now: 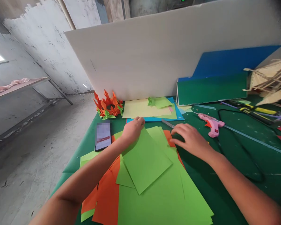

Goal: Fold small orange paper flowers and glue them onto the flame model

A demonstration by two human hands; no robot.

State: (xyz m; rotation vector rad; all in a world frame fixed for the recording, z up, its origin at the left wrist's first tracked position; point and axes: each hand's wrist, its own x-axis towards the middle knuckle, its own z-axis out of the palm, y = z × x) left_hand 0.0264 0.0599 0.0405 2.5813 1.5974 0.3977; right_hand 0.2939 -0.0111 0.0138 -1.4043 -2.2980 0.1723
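A square of light green paper [147,159] hangs tilted from my left hand [134,128], whose fingers are closed on its top corner. Beneath it lies a stack of larger green sheets [164,200], with orange sheets [107,193] showing at the left. My right hand [186,137] is open, its fingers apart and curved, over the right edge of the stack beside a small orange piece [170,138]. A grey cutter [168,123] lies just left of its fingertips.
An orange folded-paper ring [109,106] and a phone [103,136] are at the left. A pink glue gun [212,124] with a black cable lies right. Behind stand a green board [213,89] and a tall white board [140,59]. Wooden models [273,81] sit far right.
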